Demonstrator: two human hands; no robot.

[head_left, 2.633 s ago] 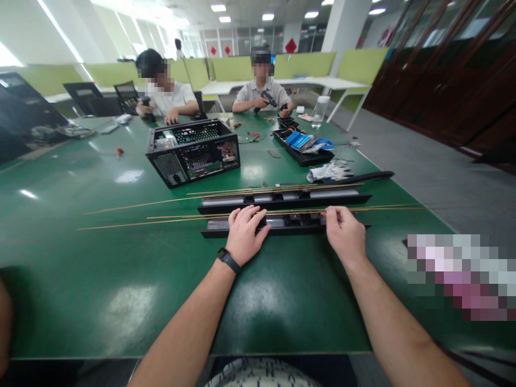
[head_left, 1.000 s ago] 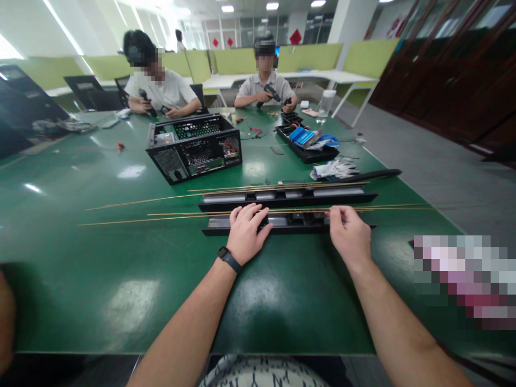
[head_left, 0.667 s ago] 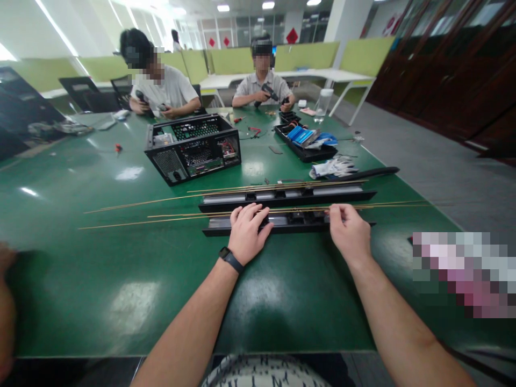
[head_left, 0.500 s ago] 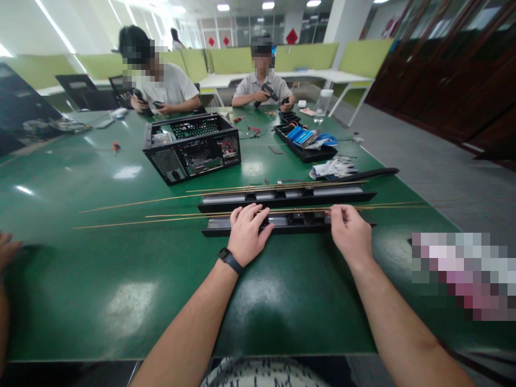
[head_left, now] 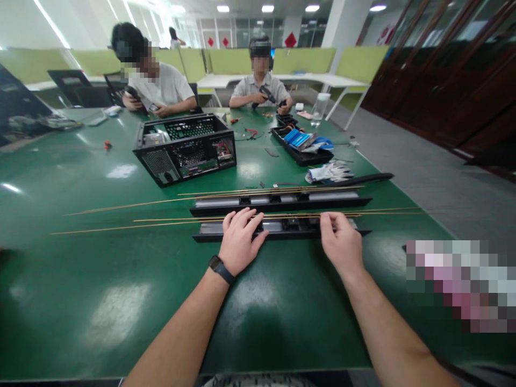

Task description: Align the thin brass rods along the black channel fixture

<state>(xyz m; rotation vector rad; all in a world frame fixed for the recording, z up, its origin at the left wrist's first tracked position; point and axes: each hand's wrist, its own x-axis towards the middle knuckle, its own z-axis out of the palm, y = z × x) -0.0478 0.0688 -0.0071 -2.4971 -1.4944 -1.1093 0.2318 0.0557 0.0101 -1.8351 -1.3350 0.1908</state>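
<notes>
My left hand [head_left: 242, 239] lies over the nearer black rail [head_left: 274, 235], fingers stretched across it and the thin brass-coloured rods [head_left: 161, 220], thumb at its near side. A dark watch circles that wrist. My right hand [head_left: 342, 236] is closed in a pinch on the rods near the rail's right end; its fingertips partly hide what they grip. The rail has a grey strip inside and dark blocks along its length. Just behind lies a second black rail [head_left: 282, 207], with more thin rods [head_left: 121, 204] along its top.
An opened black computer case [head_left: 185, 150] stands behind the rails on the green table [head_left: 121, 317]. To its right are a black tray [head_left: 306, 156] with blue items, white gloves [head_left: 330, 172] and a clear bottle [head_left: 320, 109]. Across the table sit two people, one holding a power drill [head_left: 266, 94].
The view has shifted slightly, and my hands keep nearly the same places on the rail and rods. Another person's hand at the left edge has left the view.
</notes>
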